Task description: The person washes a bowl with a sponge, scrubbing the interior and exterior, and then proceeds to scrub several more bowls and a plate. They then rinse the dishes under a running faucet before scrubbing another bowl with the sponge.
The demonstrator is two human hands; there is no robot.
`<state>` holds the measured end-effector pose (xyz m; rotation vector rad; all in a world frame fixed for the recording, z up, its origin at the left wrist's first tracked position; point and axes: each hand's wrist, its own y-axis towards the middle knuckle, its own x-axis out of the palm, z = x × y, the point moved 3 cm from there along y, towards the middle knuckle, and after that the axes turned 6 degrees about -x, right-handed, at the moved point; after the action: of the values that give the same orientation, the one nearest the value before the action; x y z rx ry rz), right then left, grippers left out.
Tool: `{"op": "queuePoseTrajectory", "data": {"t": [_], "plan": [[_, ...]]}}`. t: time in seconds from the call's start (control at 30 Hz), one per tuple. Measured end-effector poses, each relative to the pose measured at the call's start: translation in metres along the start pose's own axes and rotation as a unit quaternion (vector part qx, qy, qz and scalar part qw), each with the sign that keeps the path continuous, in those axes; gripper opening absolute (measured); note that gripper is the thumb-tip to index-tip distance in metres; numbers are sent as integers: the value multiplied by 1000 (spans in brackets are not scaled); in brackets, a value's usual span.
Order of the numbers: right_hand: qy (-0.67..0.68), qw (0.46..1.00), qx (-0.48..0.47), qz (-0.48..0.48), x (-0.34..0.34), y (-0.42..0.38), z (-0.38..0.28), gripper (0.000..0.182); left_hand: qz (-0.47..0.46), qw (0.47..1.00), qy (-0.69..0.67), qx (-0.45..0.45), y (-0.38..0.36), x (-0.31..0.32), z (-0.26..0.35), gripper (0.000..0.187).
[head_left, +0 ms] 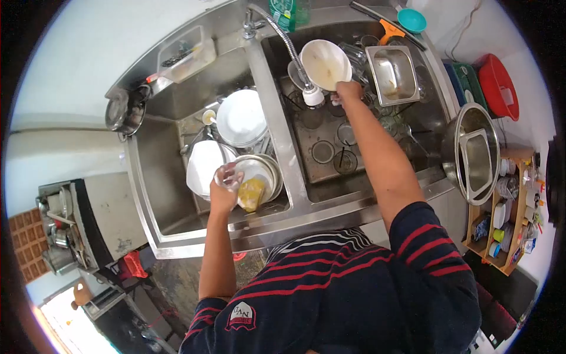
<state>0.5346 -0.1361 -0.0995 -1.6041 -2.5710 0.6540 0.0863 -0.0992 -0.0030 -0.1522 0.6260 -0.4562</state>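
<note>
In the right basin, my right hand (348, 94) grips the near rim of a white bowl (324, 62), tilted so that its inside shows. Over the left basin, my left hand (223, 187) has its fingers curled, with something clear or soapy at them that I cannot make out. A yellow sponge or cloth (252, 194) is right beside that hand, on a stack of plates (266, 167). White square dishes (203, 162) lie just left of it, and round white plates (242, 115) are stacked farther back.
Glasses (345, 160) and a steel pan (392, 74) sit in the right basin. A flexible tap (312, 94) hangs beside the bowl. A steel bowl (471, 153) stands at the right edge, a clear tub (187, 56) and a pot (125, 110) at the left.
</note>
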Motion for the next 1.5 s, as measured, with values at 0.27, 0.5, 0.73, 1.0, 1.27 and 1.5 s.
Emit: {"op": "queuePoseTrajectory", "data": {"t": [0.27,0.5,0.73,1.0,1.27,1.5], "plan": [[87,991,90,-51,6,19,18,13,-1,1000,-25,-6,-46,-18,7,26],[397,887,162,-171,1,-39,-10,6,-7,998,-59,-20,-67,-20,-12,23],[556,748,227,-285,-28,-109,-19,9,-21,993,-120,-8,-66,-4,5,25],[409,867,192,-210,-85,-216,5,8,-135,965,-184,126,-66,43,96,71],[173,970,43,-166,-63,-284,-35,14,-189,857,-472,92,-48,80,108,98],[-260,926,-74,-264,14,-288,-95,35,-55,817,-570,-72,-10,36,25,34]]}}
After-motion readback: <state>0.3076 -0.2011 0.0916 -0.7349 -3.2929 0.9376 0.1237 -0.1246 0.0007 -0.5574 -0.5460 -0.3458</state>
